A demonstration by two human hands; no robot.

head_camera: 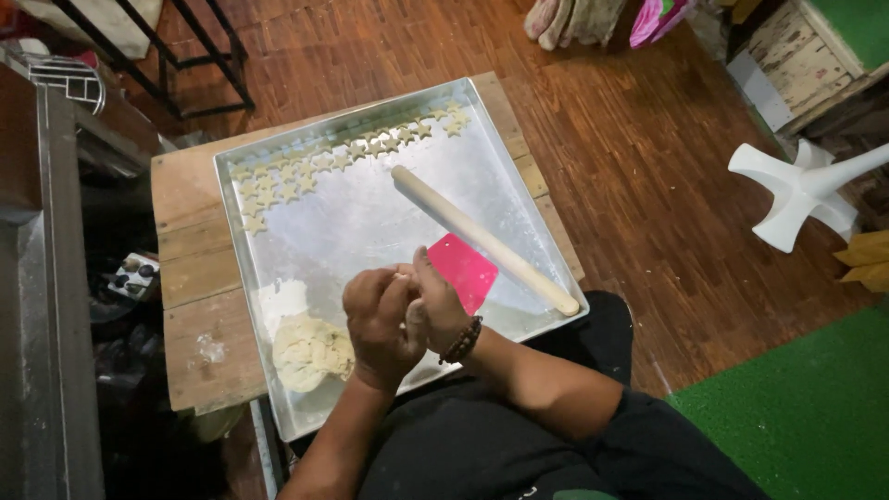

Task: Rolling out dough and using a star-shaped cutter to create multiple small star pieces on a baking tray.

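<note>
Pressing together over the near part of a shallow square metal tray (278,407), the left hand (380,324) and right hand (435,301) curl their fingers narrowly around something small that cannot be made out; a beaded bracelet (461,341) circles the right wrist. Just beside the left hand, toward the tray's near left corner, sits a rough, pale lump of dough (310,352) with a dusting of flour (281,301). A smooth wooden rolling pin (482,237) lies diagonally toward the right edge, a flat pink scraper (468,268) beside it. Small star-shaped dough pieces (315,167) line the far and left edges. The tray rests on a worn plank table (194,287) above a wood parquet floor (639,157), with green matting (815,407) to the right.
</note>
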